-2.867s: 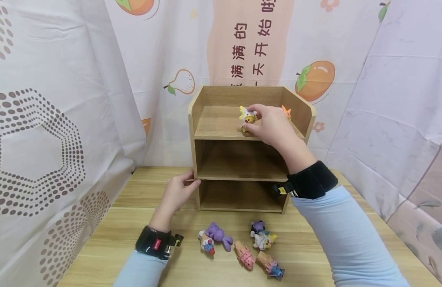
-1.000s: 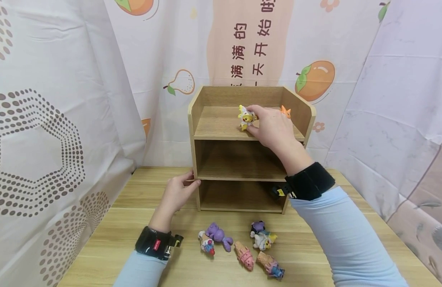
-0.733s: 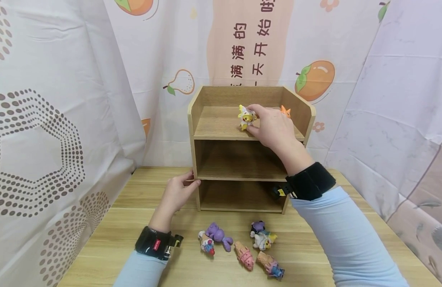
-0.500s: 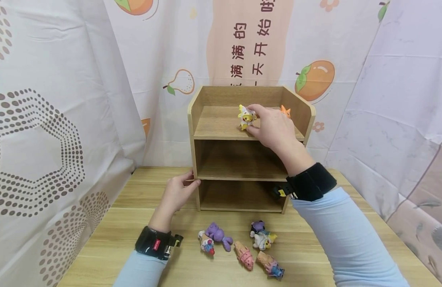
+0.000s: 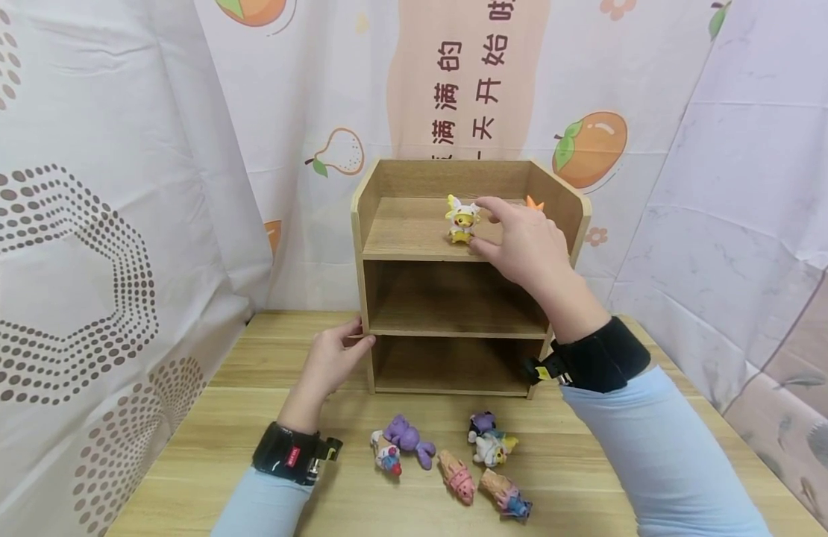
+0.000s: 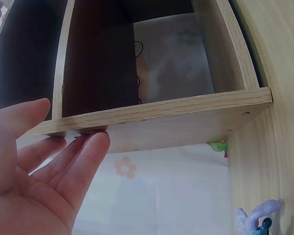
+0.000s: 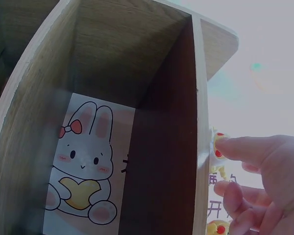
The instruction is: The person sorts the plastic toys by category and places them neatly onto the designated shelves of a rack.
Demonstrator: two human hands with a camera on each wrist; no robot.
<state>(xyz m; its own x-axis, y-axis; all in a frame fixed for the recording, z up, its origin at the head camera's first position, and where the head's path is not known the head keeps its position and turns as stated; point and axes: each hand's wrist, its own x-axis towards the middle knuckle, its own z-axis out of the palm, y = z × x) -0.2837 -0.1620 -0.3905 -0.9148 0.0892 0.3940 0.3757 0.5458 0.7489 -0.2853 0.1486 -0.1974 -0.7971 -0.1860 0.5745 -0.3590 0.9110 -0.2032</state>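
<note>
A wooden shelf unit (image 5: 454,333) stands on the table. On its top board, near the front, a small yellow figurine (image 5: 463,221) in a white hood with yellow tufts stands upright. Just right of it is my right hand (image 5: 528,239), thumb and index spread apart at the figurine's side. In the right wrist view the thumb overlaps the figurine. Behind the right hand, an orange pointed-eared figurine (image 5: 535,203) shows only its top. My left hand (image 5: 330,362) rests its extended fingers on the unit's left side panel, as the left wrist view also shows.
On the table before the unit lie a purple figurine (image 5: 407,438), an ice-cream-cone figurine (image 5: 386,452), a pink cone figurine (image 5: 457,477), a blue-and-pink cone figurine (image 5: 506,495), a white-and-yellow figurine (image 5: 491,450) and a dark purple one (image 5: 483,424). A printed curtain (image 5: 306,246) hangs behind.
The right hand has let go of the yellow figurine and drawn slightly to the right; the figurine stays standing on the top board. The left hand has not moved.
</note>
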